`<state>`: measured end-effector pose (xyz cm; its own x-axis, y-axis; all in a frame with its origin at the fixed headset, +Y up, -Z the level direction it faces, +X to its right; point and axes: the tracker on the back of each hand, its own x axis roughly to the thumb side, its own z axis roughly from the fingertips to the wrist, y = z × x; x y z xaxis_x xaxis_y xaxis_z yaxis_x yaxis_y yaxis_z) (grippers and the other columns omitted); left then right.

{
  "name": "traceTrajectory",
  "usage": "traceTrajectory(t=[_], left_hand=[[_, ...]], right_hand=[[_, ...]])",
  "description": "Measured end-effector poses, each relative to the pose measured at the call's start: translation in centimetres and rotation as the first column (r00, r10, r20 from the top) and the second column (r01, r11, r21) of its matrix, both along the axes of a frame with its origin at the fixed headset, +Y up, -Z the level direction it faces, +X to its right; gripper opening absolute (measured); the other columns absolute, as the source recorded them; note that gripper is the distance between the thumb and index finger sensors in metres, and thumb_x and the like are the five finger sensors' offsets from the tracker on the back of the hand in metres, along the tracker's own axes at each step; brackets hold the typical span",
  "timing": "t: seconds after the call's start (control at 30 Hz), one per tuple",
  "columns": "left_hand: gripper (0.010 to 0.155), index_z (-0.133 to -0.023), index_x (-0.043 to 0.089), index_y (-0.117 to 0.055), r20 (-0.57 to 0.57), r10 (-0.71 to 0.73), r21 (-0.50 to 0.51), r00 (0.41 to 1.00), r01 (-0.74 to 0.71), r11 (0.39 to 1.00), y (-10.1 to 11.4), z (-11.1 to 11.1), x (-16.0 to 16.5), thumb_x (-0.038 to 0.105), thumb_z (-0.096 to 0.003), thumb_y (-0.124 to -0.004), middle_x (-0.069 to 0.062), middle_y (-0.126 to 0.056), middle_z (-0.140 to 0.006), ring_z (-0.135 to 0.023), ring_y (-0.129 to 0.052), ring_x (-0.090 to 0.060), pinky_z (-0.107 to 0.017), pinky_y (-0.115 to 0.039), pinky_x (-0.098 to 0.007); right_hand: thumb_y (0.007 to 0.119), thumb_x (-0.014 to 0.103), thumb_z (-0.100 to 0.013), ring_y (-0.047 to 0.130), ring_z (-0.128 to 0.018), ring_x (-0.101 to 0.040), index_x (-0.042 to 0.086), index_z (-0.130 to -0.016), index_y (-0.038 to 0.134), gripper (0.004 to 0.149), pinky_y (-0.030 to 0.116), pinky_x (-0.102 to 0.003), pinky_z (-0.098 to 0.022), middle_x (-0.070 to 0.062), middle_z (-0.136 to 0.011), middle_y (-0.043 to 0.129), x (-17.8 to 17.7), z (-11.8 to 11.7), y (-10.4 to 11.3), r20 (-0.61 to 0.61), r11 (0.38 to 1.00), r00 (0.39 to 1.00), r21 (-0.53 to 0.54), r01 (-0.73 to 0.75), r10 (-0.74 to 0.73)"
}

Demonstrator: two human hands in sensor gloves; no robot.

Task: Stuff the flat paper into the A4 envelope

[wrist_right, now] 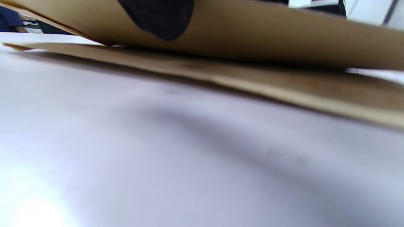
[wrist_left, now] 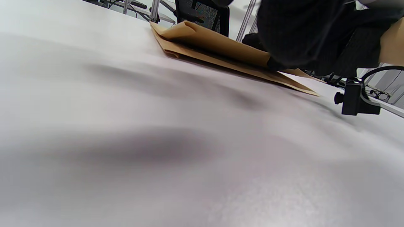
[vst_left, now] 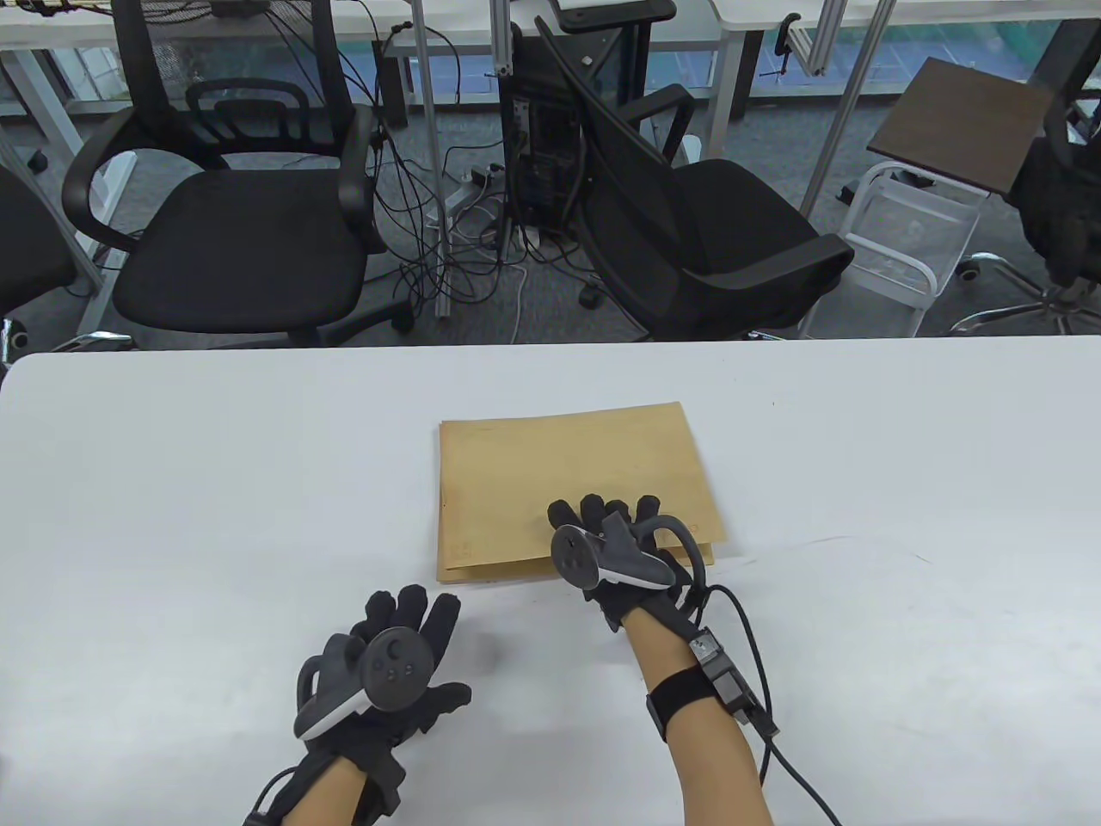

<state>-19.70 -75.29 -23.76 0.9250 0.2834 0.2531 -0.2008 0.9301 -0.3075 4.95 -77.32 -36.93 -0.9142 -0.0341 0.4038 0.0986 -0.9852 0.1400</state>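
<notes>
A brown A4 envelope point(vst_left: 568, 473) lies flat in the middle of the white table point(vst_left: 172, 482), its open end toward me. My right hand point(vst_left: 602, 525) is at its near edge, fingers on top, and holds the upper layer lifted off the lower one. The right wrist view shows the gap between the two layers point(wrist_right: 284, 41) and one gloved fingertip point(wrist_right: 157, 15) against the upper layer. My left hand point(vst_left: 413, 611) lies open on the bare table, fingers spread, just left of and below the envelope's near corner. I see no loose sheet of paper. The envelope also shows in the left wrist view point(wrist_left: 214, 44).
Two black office chairs point(vst_left: 241, 232) point(vst_left: 714, 249) and tangled cables stand beyond the table's far edge. A black cable point(vst_left: 757, 654) runs from my right wrist across the table's near right side. The wrist camera block point(wrist_left: 356, 101) hangs just above the table.
</notes>
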Motion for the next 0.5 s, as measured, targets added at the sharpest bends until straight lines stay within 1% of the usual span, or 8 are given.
traceTrajectory(t=[0.1,0.2,0.27,0.3,0.33,0.37,0.5], left_hand=[[0.091,-0.116,0.025,-0.033,0.008,-0.013,-0.010,1.000,0.013,1.000,-0.4,0.2,0.0,0.055,-0.0437,-0.080,-0.022,-0.026,-0.122,-0.106,-0.028,-0.062,-0.075,-0.038,-0.071],[0.091,-0.116,0.026,-0.033,0.021,-0.049,-0.005,0.999,0.049,0.999,-0.6,0.1,0.2,0.056,-0.0434,-0.080,-0.022,-0.025,-0.122,-0.107,-0.027,-0.061,-0.075,-0.038,-0.071],[0.092,-0.116,0.026,-0.033,0.038,-0.058,-0.020,0.998,0.059,0.998,-0.9,0.2,0.4,0.056,-0.0431,-0.080,-0.021,-0.025,-0.122,-0.107,-0.027,-0.061,-0.075,-0.038,-0.071],[0.092,-0.116,0.026,-0.033,0.040,-0.060,-0.020,0.997,0.061,0.998,-0.9,0.2,0.5,0.056,-0.0432,-0.080,-0.021,-0.025,-0.122,-0.107,-0.027,-0.061,-0.075,-0.037,-0.071],[0.092,-0.116,0.026,-0.033,0.044,-0.066,-0.016,0.997,0.067,0.998,-1.0,0.3,0.6,0.056,-0.0431,-0.080,-0.021,-0.024,-0.122,-0.107,-0.027,-0.061,-0.075,-0.037,-0.071],[0.092,-0.116,0.026,-0.033,0.047,-0.070,-0.012,0.996,0.070,0.997,-1.0,0.3,0.6,0.056,-0.0430,-0.080,-0.021,-0.024,-0.122,-0.107,-0.027,-0.061,-0.075,-0.037,-0.071],[0.092,-0.116,0.027,-0.032,0.057,-0.092,-0.011,0.994,0.093,0.996,-1.2,0.3,1.0,0.056,-0.0432,-0.079,-0.020,-0.023,-0.122,-0.107,-0.026,-0.061,-0.075,-0.036,-0.071]], right_hand=[[0.067,0.029,-0.058,0.053,-0.104,-0.053,0.021,-0.114,0.022,0.073,0.016,-0.078,-0.062,-0.027,-0.116,0.043,0.0,0.3,-0.8,-0.003,0.999,0.999,-0.037,-0.034,0.034],[0.067,0.036,-0.057,0.044,-0.107,-0.055,0.020,-0.113,0.011,0.081,0.007,-0.079,-0.060,-0.028,-0.118,0.034,0.3,0.7,-1.1,0.001,0.997,1.000,-0.071,-0.012,0.012],[0.068,0.041,-0.056,0.040,-0.107,-0.058,0.018,-0.113,0.009,0.085,0.003,-0.078,-0.058,-0.028,-0.119,0.029,0.8,1.2,-1.0,0.006,0.997,1.000,-0.082,0.003,-0.002],[0.068,0.043,-0.056,0.034,-0.108,-0.059,0.018,-0.113,0.006,0.088,0.002,-0.078,-0.057,-0.029,-0.119,0.024,1.0,1.3,-1.0,0.008,0.996,1.000,-0.090,0.005,-0.004],[0.069,0.045,-0.056,0.024,-0.109,-0.058,0.018,-0.112,0.001,0.092,0.000,-0.078,-0.057,-0.028,-0.119,0.014,1.4,1.7,-0.9,0.009,0.995,1.000,-0.095,0.013,-0.012],[0.071,0.046,-0.054,0.018,-0.109,-0.058,0.017,-0.111,0.000,0.096,-0.001,-0.078,-0.057,-0.027,-0.118,0.010,1.7,2.1,-0.8,0.004,0.997,1.000,-0.079,0.025,-0.025],[0.071,0.047,-0.054,0.014,-0.108,-0.058,0.016,-0.112,0.000,0.096,-0.001,-0.078,-0.056,-0.027,-0.118,0.007,3.0,3.6,-0.4,-0.007,0.996,0.998,-0.073,0.054,-0.055]])
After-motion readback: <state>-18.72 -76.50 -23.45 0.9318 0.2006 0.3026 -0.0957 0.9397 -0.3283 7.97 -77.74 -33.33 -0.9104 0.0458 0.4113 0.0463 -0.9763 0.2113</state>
